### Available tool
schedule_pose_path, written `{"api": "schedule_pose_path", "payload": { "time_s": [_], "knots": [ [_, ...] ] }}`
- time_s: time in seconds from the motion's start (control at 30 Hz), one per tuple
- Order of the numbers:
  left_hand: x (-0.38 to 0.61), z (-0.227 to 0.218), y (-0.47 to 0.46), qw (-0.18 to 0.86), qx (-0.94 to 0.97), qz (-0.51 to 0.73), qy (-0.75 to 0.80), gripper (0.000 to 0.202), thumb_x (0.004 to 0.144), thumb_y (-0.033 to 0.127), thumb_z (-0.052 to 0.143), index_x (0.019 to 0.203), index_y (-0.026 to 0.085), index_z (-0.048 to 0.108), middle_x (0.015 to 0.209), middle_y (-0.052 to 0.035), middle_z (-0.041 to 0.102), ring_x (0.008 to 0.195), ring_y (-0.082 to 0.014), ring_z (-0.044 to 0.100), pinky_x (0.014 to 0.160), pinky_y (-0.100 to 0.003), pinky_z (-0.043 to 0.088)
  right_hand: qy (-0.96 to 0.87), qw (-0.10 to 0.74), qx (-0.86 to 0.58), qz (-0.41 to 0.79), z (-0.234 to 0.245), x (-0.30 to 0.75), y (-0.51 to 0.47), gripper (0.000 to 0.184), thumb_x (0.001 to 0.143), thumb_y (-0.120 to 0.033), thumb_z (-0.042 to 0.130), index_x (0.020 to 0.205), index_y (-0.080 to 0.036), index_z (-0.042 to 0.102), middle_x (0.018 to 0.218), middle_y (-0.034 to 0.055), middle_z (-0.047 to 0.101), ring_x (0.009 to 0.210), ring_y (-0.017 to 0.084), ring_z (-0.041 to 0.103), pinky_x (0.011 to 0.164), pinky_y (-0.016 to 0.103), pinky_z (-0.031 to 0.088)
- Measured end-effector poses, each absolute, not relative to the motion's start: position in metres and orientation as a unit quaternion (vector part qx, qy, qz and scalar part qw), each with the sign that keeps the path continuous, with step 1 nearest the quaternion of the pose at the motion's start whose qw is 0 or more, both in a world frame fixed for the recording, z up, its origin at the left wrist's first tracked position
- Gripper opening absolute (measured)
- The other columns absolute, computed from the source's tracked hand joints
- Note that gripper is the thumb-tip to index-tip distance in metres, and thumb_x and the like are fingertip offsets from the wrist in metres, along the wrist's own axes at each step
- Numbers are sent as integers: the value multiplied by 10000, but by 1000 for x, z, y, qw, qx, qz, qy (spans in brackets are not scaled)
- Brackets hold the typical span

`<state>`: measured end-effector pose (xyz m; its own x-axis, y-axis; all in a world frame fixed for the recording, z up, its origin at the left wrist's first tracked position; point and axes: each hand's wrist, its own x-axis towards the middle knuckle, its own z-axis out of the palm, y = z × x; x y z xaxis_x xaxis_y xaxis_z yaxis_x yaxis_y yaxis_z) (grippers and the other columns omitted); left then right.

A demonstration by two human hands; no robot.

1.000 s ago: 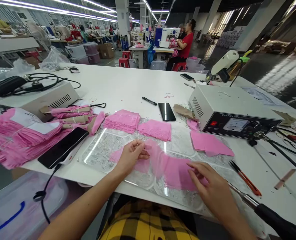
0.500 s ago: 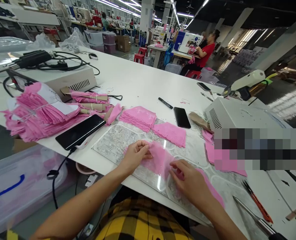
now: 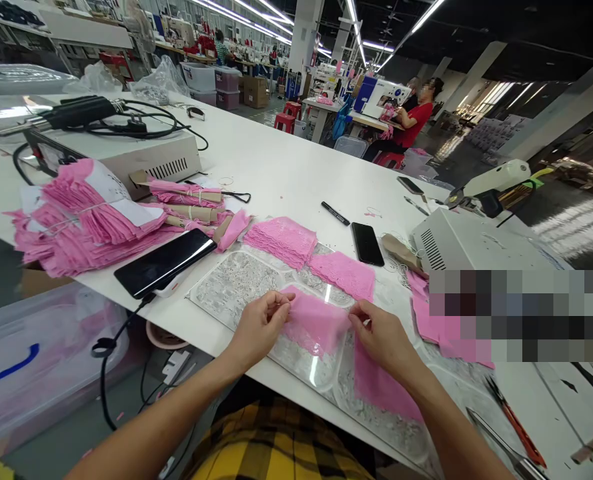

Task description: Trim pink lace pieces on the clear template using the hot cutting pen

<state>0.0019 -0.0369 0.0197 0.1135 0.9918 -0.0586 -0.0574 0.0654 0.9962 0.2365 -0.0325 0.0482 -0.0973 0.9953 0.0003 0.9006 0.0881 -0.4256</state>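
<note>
A thin pink fabric piece (image 3: 317,323) is stretched between my two hands above a grey marbled board (image 3: 236,272). My left hand (image 3: 260,327) pinches its upper left corner. At the right edge, thumb and forefinger of my right hand (image 3: 382,333) are closed on the fabric. Another pink fabric piece (image 3: 381,383) lies on the board beneath my right hand and forearm. Just beyond the held piece are two stacks of pink pieces, a left stack (image 3: 281,239) and a right stack (image 3: 345,272).
Tied pink bundles (image 3: 91,213) and a large phone (image 3: 166,261) lie at left. A smaller phone (image 3: 367,244) and a black marker (image 3: 335,213) are beyond the stacks. At right are a white machine box (image 3: 476,243), red-handled tweezers (image 3: 516,423) and a metal-tipped tool (image 3: 501,440).
The held fabric has been spread flatter and wider between my hands. My right hand has risen slightly and moved right, showing more of the piece beneath it. The view has shifted a little.
</note>
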Motion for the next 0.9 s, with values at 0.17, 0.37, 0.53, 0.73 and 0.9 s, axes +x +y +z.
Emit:
{"api": "schedule_pose_path", "payload": {
  "time_s": [0.17, 0.37, 0.53, 0.73, 0.9],
  "knots": [
    [-14, 14, -50, 300, 654, 438, 539, 157, 895, 289, 488, 812, 204, 591, 1113, -103, 688, 1109, -256, 608, 916, -398, 453, -735, 127, -639, 188, 55, 224, -11, 158, 843, -252, 462, 744, -224, 582, 661, -19, 644, 593, 140, 580, 533, 251, 388],
    [-23, 3, -58, 138, 713, 397, 561, 138, 891, 201, 482, 813, 203, 596, 1131, -92, 681, 1108, -262, 587, 941, -436, 394, -744, 142, -634, 156, 57, 214, -10, 121, 820, -215, 525, 849, -211, 642, 904, 44, 673, 712, 156, 613, 607, 279, 437],
    [-23, 8, -54, 162, 710, 415, 545, 151, 897, 206, 463, 825, 194, 595, 971, -75, 668, 960, -227, 582, 850, -374, 419, -808, 178, -525, 201, 52, 217, -51, 154, 876, -229, 495, 816, -229, 637, 790, 21, 647, 650, 132, 600, 591, 259, 483],
    [-20, 25, -38, 355, 626, 411, 560, 151, 826, 288, 516, 739, 194, 595, 658, -2, 563, 631, -147, 478, 625, -276, 382, -836, 177, -501, 140, 29, 219, -65, 149, 880, -179, 486, 841, -220, 623, 793, 27, 657, 648, 137, 611, 565, 253, 481],
    [-18, 31, -20, 464, 582, 408, 529, 179, 797, 328, 540, 714, 175, 585, 610, 12, 565, 562, -112, 504, 533, -221, 390, -827, 177, -512, 149, 24, 219, -62, 162, 889, -191, 463, 789, -212, 589, 756, 17, 628, 639, 139, 578, 573, 264, 454]
  ]
}}
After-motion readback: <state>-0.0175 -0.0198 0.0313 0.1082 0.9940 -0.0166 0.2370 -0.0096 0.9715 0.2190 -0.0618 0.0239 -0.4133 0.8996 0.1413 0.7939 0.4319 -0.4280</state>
